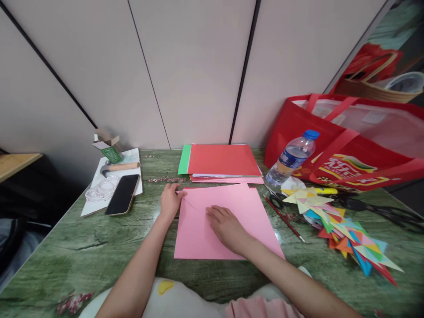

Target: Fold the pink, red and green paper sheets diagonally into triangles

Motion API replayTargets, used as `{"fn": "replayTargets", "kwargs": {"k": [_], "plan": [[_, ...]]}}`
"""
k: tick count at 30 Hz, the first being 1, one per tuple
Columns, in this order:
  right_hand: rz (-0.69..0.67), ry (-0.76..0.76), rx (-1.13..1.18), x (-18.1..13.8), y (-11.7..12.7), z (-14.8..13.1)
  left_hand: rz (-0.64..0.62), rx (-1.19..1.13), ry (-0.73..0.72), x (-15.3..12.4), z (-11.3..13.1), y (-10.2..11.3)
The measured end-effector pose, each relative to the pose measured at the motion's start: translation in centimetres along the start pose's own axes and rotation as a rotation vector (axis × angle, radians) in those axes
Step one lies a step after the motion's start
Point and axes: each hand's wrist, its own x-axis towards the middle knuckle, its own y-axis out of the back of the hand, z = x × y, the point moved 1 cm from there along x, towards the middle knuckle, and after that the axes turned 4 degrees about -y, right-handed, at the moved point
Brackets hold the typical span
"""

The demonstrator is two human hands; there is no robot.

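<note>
A large sheet of pink paper (228,238) lies on the green table in front of me, with another sheet's red edge peeking out beneath its top. My left hand (170,202) is at the upper left corner of the pink sheet, thumb and fingers closed on that corner. A faint line runs from there into the sheet. Flat on the middle of the pink paper rests my right hand (228,227), fingers stretched out and holding nothing. Just beyond is a stack of coloured paper (225,160), red on top with green at the left.
Right: water bottle (291,158), scissors (275,198), thin red brush (285,218), folded paper pieces (344,229), red bag (374,145). Left: phone (123,195), hammer (121,167), beaded strands (102,189), small green box (111,152) on a white board. A wall panel (195,75) stands behind.
</note>
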Motion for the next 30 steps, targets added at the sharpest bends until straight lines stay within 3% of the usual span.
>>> {"fn": "replayTargets", "kwargs": {"k": [3,6,10,23,30], "plan": [[0.011,0.021,0.004,0.2,-0.4,0.2,-0.055,0.166,-0.143,-1.0,1.4,-0.2],[0.001,0.001,0.001,0.3,-1.1,0.2,-0.219,0.273,-0.296,-2.3,2.2,-1.5],[-0.017,-0.015,0.023,0.3,-1.7,0.4,-0.362,0.39,-0.384,-3.2,2.0,-2.9],[-0.185,0.003,-0.176,-0.3,2.2,-2.0,-0.487,0.495,-0.356,-3.0,2.1,-2.5],[-0.481,-0.116,-0.19,-1.1,5.2,-3.5,-0.542,0.466,-0.323,-2.7,2.1,-2.4]]}}
